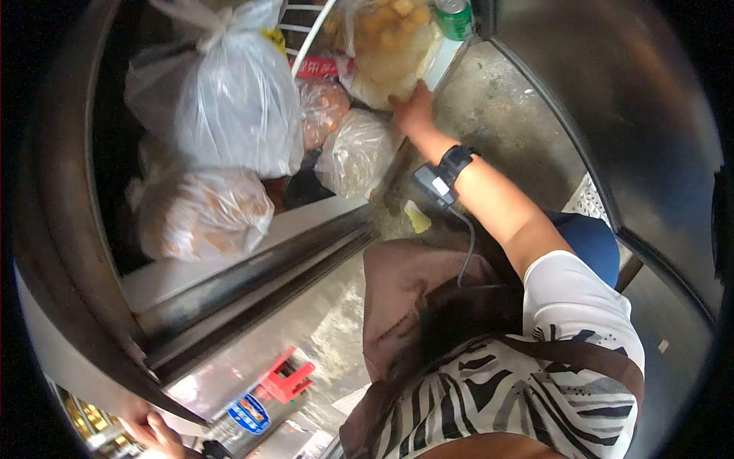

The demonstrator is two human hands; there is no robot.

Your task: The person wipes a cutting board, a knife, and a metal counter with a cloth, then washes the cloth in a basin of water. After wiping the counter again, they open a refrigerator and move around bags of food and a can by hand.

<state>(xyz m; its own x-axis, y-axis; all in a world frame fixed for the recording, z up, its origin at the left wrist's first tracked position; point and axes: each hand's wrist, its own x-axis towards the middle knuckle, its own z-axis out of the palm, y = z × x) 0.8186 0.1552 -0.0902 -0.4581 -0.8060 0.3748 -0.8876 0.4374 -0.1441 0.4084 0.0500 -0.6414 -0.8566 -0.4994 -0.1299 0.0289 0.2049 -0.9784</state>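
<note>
My right hand (414,112) pinches the lower edge of a clear plastic bag (386,65) with pale yellow pieces inside, at the upper middle. Beside it lie a clear bag with whitish contents (355,153) and a smaller bag of orange-brown food (323,111). A large knotted whitish bag (237,107) rests above another bag with light brown contents (202,214) at the left. Down at the lower left, my left hand (158,436) is by the edge of a grey panel (65,336); its fingers are partly hidden.
A green can (454,19) stands beside the yellow-filled bag. White wire racking (310,38) rises behind the bags. A metal sill (252,283) runs below them. At the right is a dark metal door (612,99). A red plastic item (288,376) and a blue-labelled bottle (248,414) are lower left.
</note>
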